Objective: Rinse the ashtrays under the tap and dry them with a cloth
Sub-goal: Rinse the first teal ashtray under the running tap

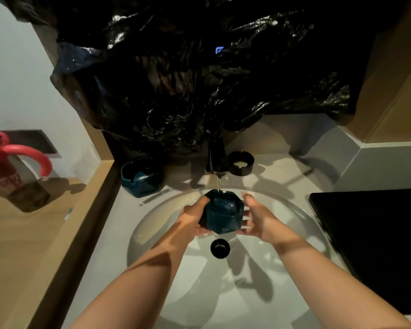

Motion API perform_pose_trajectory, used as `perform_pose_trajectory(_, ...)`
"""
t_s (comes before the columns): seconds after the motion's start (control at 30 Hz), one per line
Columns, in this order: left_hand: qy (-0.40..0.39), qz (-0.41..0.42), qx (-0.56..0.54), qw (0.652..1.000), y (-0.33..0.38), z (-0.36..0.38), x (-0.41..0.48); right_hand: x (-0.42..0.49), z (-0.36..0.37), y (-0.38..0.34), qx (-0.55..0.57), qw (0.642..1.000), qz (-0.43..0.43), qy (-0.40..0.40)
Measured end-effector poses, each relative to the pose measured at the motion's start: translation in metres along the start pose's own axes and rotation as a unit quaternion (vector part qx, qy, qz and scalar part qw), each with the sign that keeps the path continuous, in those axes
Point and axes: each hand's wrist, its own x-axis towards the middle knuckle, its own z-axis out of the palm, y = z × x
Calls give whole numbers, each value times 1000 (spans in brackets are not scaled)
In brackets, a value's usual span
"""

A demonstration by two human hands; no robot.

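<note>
A dark teal faceted ashtray [224, 213] is held over the white sink [157, 219], under a thin stream of water from the black tap [217, 156]. My left hand [192, 218] grips its left side, thumb over the rim. On its right side my right hand [256, 216] touches it with straight, spread fingers. A second teal ashtray [141, 176] stands on the counter left of the tap. A small black ashtray [240, 163] stands right of the tap. No cloth is in view.
A crumpled black plastic bag [188, 79] hangs over the wall behind the tap. The black drain plug [220, 248] sits in the basin below my hands. At right lies a black flat panel [375, 243]. On the wooden ledge at left stands a bottle with a red handle [12, 167].
</note>
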Motion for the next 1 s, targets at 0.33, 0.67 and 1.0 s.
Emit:
perform_pose_trajectory(0.33, -166, 19, -105, 980, -24, -16, 19, 25, 15, 25, -106, 969, -211, 73)
perform_pose_trajectory(0.67, -206, 112, 6, 972, -27, -20, 8, 0, 8, 34, 29, 991, -114, 61)
perform_pose_trajectory(1.0, -173, 183, 127, 959, -29, -29, 13, 4, 28, 33, -100, 947, -281, 120)
